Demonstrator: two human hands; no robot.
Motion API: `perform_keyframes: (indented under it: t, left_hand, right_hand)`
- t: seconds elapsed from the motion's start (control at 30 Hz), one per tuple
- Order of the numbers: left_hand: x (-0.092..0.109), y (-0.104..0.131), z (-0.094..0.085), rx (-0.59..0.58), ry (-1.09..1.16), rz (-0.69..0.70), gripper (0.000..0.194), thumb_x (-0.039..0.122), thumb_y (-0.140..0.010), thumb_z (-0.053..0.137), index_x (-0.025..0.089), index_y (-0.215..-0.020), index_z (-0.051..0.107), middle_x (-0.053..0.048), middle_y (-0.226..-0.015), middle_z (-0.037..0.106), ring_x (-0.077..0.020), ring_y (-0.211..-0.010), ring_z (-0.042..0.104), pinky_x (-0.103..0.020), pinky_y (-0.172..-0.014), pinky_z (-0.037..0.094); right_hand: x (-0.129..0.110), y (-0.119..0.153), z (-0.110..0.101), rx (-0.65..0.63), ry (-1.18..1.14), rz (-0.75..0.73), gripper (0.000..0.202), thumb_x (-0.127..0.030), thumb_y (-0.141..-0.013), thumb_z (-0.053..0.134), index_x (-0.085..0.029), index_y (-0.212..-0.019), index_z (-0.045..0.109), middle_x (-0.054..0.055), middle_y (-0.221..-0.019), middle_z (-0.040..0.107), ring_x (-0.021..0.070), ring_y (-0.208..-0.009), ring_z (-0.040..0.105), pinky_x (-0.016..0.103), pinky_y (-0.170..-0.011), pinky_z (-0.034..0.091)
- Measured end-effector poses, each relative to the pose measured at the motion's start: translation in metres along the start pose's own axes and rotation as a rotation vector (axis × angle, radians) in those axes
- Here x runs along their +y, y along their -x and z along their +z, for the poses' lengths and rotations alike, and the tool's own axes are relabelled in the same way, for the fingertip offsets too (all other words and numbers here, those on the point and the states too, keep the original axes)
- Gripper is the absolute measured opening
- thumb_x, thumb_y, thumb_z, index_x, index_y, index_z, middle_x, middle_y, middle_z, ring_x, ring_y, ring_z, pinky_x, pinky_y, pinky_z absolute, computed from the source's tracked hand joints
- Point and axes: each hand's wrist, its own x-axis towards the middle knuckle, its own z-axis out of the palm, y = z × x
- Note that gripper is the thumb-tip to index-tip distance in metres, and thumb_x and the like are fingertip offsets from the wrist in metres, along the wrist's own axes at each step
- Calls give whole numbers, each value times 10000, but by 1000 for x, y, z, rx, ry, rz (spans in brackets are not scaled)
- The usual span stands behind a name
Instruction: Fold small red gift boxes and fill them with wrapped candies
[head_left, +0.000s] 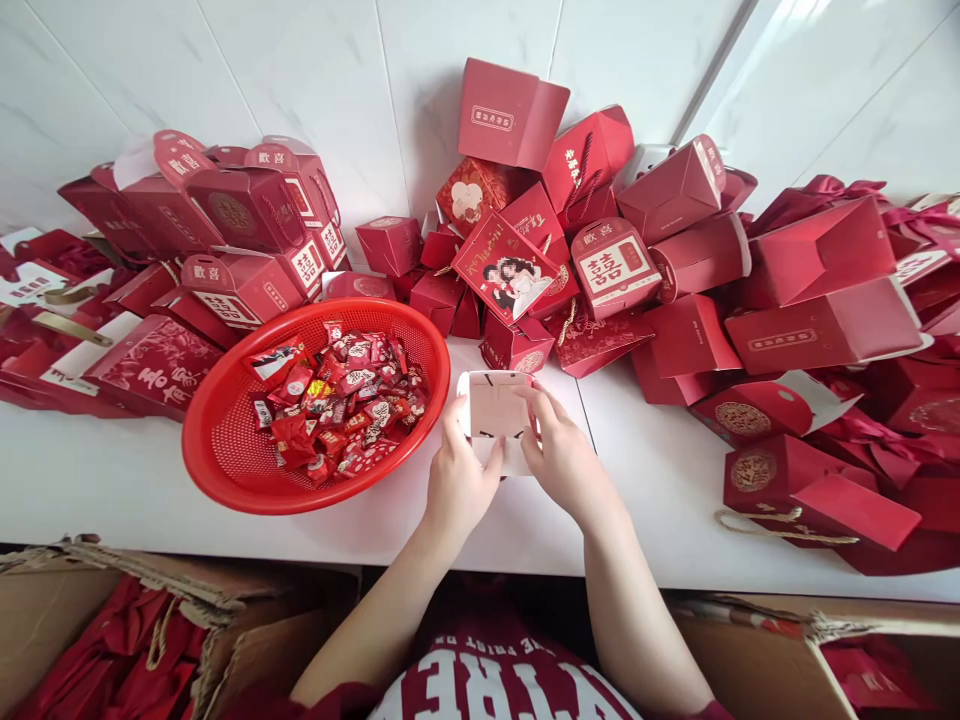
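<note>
Between my hands is a small open box (498, 408), its pale inside facing up and its white flaps spread. My left hand (463, 468) grips the box's left side, with the thumb at its lower edge. On the right side, my right hand (559, 445) holds the same box with fingers at its upper right corner. Just left of my hands stands a red plastic basket (214, 470) with many wrapped candies (352, 390) in it. A square red box with a couple's picture (506, 268) lies in the pile beyond my hands.
Red gift boxes (495, 110) are heaped against the tiled wall. More boxes (255, 205) are stacked at the left, and others (810, 330) at the right. Below the white table (360, 535) are cardboard cartons (262, 650) with red items inside.
</note>
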Motion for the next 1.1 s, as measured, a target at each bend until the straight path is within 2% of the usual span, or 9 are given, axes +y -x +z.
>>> perform_keyframes:
  t: [0.07, 0.13, 0.3, 0.47, 0.67, 0.9, 1.0, 1.07, 1.1]
  left_hand:
    - [-5, 0, 0, -12, 36, -44, 746, 367, -907, 629, 252, -1501, 191, -201, -1386, 546, -340, -1094, 692, -468, -828, 625]
    - [-9, 2, 0, -19, 79, -68, 775, 382, -899, 646, 270, -1507, 179, -187, -1333, 586, -338, -1053, 706, -471, -816, 622]
    - [-12, 8, 0, -3, 131, -100, 856, 382, -876, 690, 310, -1533, 145, -153, -1172, 664, -340, -1049, 709, -478, -849, 614]
    - [-15, 8, 1, 25, 155, -68, 868, 349, -864, 711, 266, -1539, 171, -196, -1370, 557, -323, -1153, 670, -458, -925, 599]
    - [-24, 15, 5, 63, 230, -31, 837, 304, -840, 739, 221, -1505, 237, -192, -1399, 549, -277, -1211, 640, -426, -981, 583]
    - [-32, 24, 0, 71, 155, 35, 781, 315, -878, 694, 207, -1506, 241, -211, -1459, 493, -265, -1200, 644, -400, -967, 579]
    - [-29, 22, -4, 59, 72, 1, 805, 338, -886, 684, 195, -1528, 220, -192, -1317, 613, -254, -1048, 704, -401, -896, 594]
    - [-27, 19, -7, 35, 54, -10, 793, 347, -904, 659, 193, -1539, 210, -170, -1238, 655, -229, -936, 720, -374, -828, 602]
    - [-26, 16, -8, 23, 57, 1, 771, 346, -916, 643, 201, -1540, 215, -170, -1263, 641, -216, -918, 716, -358, -812, 602]
  right_hand:
    - [4, 3, -3, 2, -38, 27, 542, -162, -905, 364, -272, -1435, 395, 149, -1428, 532, 268, -1025, 681, 378, -715, 574]
    - [6, 6, -5, 5, -62, 57, 560, -173, -913, 359, -286, -1461, 363, 141, -1333, 593, 242, -903, 689, 371, -704, 564]
    - [11, 14, -5, 0, -99, 116, 576, -212, -922, 374, -324, -1487, 342, 109, -1193, 616, 162, -656, 613, 328, -640, 542]
    - [14, 18, -5, 2, -159, 105, 621, -203, -928, 378, -327, -1529, 289, 66, -1002, 610, 131, -570, 525, 308, -630, 529]
    - [14, 19, -7, 36, -174, 134, 647, -175, -893, 413, -331, -1514, 316, -6, -859, 525, 111, -533, 438, 296, -613, 502]
    - [17, 22, -8, 40, -228, 140, 624, -179, -884, 449, -332, -1483, 366, -30, -832, 454, 85, -511, 383, 254, -564, 472]
    - [18, 22, -8, 51, -259, 138, 594, -196, -902, 454, -345, -1474, 391, -23, -857, 471, 75, -505, 371, 249, -557, 491]
    - [19, 20, -7, 84, -284, 139, 547, -236, -925, 466, -340, -1461, 427, 2, -907, 523, 91, -569, 461, 265, -599, 534]
    - [19, 19, -7, 111, -292, 142, 522, -262, -934, 476, -335, -1451, 447, 21, -949, 557, 111, -645, 530, 279, -633, 556]
